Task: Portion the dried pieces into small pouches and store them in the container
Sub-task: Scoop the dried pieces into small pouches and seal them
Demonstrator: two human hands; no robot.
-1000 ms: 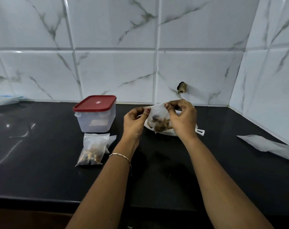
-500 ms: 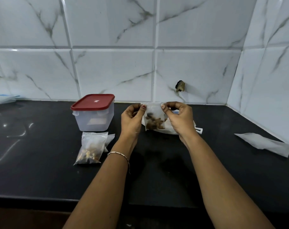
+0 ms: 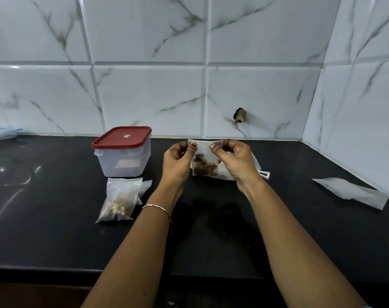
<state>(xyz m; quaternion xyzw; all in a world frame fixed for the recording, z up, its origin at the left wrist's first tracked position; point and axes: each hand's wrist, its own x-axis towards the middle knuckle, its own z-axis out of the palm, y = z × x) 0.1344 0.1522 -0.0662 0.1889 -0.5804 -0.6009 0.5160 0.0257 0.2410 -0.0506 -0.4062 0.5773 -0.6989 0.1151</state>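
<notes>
As both hands pinch its top edge, a small clear pouch [image 3: 205,161] hangs upright just above the black counter [image 3: 55,230], brown dried pieces [image 3: 205,170] settled in its lower half. The left hand [image 3: 178,161] grips the pouch's upper left corner between thumb and curled fingers; the right hand [image 3: 238,161] grips the upper right corner the same way. Behind the right hand, at three o'clock from the pouch, a larger white bag [image 3: 226,176] lies on the counter with a white clip [image 3: 264,174] at its edge. The container [image 3: 124,161], its red lid [image 3: 121,137] on, stands at nine o'clock from the pouch, near the tiled wall [image 3: 144,96]. A second pouch [image 3: 120,201], filled, lies flat at six o'clock from the container, just beside it. A bracelet [image 3: 158,207] circles the left wrist. A crumpled white sheet [image 3: 349,192] lies at three o'clock, well apart from the hands
</notes>
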